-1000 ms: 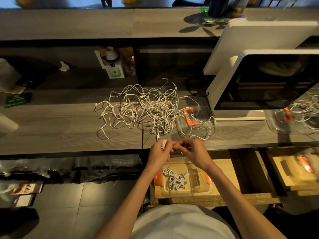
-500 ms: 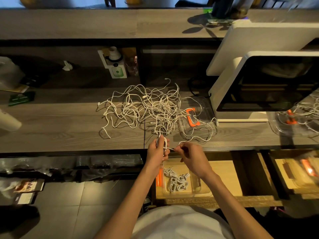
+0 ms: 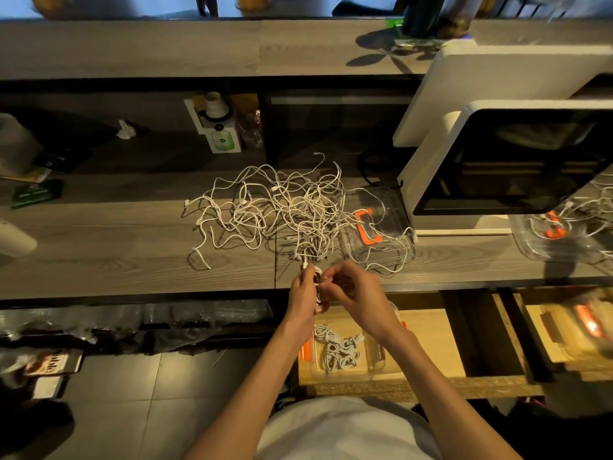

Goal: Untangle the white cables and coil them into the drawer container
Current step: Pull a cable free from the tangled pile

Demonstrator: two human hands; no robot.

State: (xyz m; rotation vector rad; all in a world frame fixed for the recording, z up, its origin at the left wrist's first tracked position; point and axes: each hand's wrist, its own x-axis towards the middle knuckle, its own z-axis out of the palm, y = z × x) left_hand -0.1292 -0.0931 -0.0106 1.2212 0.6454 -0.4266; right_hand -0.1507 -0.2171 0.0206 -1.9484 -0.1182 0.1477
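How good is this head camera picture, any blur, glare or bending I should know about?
Head view: dim, warm light; the tangled cables on the counter are sharp; the right hand is slightly motion-blurred beside the left hand, both on a small coil; the wide lens bows the counter edges; the monitor mirrors cables; plant shadows fall on the upper shelf.

Grey wooden counter (image 3: pixel 99 260) bears tangled white cables (image 3: pixel 282 210).
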